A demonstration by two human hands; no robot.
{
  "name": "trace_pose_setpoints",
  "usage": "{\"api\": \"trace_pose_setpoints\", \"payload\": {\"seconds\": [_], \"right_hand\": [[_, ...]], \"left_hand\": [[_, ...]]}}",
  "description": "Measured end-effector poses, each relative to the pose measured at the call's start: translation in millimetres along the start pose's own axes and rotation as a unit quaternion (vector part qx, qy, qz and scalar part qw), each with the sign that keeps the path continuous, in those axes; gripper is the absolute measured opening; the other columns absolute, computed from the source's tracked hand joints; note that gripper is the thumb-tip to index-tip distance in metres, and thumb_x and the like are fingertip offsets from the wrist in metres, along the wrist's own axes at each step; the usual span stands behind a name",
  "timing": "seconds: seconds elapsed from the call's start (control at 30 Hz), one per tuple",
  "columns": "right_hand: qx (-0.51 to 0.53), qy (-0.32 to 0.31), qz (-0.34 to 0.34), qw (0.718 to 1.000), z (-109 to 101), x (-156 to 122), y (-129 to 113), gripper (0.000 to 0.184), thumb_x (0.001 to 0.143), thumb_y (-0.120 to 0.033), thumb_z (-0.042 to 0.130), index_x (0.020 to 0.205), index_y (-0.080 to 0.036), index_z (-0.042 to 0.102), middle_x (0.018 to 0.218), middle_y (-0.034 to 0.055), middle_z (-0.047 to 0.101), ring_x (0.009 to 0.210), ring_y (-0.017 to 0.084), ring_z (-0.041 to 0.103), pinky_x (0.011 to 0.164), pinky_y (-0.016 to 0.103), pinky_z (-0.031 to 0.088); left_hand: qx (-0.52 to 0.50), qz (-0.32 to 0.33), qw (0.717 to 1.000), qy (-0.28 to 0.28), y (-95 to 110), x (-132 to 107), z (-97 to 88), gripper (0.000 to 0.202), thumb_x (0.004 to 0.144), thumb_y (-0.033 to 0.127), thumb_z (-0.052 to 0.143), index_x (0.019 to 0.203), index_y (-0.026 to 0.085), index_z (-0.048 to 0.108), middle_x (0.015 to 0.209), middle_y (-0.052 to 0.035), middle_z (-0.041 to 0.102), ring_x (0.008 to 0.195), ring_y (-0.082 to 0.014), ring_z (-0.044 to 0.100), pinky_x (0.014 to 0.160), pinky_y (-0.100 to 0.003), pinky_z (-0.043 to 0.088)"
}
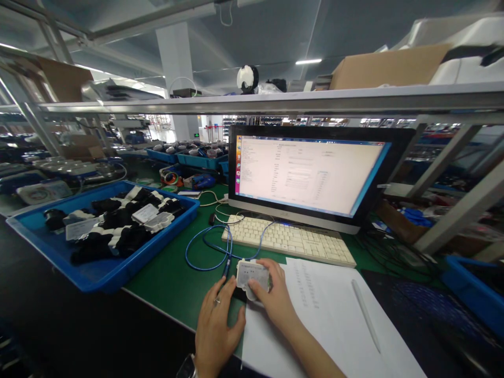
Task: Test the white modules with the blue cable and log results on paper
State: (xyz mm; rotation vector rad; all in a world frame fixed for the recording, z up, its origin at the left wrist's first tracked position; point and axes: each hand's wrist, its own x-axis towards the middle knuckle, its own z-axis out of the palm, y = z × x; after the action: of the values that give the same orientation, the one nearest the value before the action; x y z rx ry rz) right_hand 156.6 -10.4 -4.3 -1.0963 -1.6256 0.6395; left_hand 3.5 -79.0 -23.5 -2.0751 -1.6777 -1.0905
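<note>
My right hand (277, 299) grips a small flat plastic case (252, 277) with a grey, printed face. The thumb presses on the face and the fingers wrap the right edge. Just to its left, my left hand (219, 320) is open, fingers stretched forward and thumb apart. Its fingertips are at the dark plug end of a blue cable (208, 269); whether they touch the plug I cannot tell. Something black shows between the hands, partly hidden. Under my right hand lies a sheet of white paper (326, 325) with rows of handwriting.
A blue tray (90, 278) of black and white parts and clear cases stands left. Ahead are a white keyboard (291, 239) and a lit monitor (307, 173). A pen (366, 315) rests on the paper. A shelf (275, 102) crosses overhead; another blue bin (468, 294) is right.
</note>
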Motion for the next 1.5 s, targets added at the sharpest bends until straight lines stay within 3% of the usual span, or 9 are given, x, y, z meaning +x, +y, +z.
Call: {"api": "trace_pose_setpoints", "payload": {"seconds": [1.07, 1.5], "right_hand": [[-0.009, -0.008, 0.005, 1.000, -0.1, -2.1, 4.8, 0.034, 0.076, -0.036, 0.063, 0.106, -0.023, 0.056, 0.108, 0.0075, 0.056, 0.105, 0.027, 0.048, 0.092, 0.045, 0.039], [-0.010, -0.004, 0.000, 1.000, -1.3, -2.3, 2.8, 0.033, 0.076, -0.036, 0.062, 0.106, -0.024, 0.057, 0.109, 0.0077, 0.057, 0.104, 0.027, 0.050, 0.092, 0.043, 0.041]], "left_hand": [[0.003, -0.008, 1.000, -0.025, -1.9, -2.7, 1.5, 0.051, 0.083, 0.023, 0.050, 0.133, 0.018, 0.042, 0.125, -0.0087, 0.057, 0.115, -0.0252, 0.052, 0.091, -0.040, 0.049], [0.004, 0.007, 1.000, -0.009, -0.8, 0.2, -1.1, 0.050, 0.084, 0.023, 0.049, 0.133, 0.017, 0.041, 0.123, -0.0077, 0.059, 0.114, -0.0246, 0.053, 0.091, -0.040, 0.049]]}}
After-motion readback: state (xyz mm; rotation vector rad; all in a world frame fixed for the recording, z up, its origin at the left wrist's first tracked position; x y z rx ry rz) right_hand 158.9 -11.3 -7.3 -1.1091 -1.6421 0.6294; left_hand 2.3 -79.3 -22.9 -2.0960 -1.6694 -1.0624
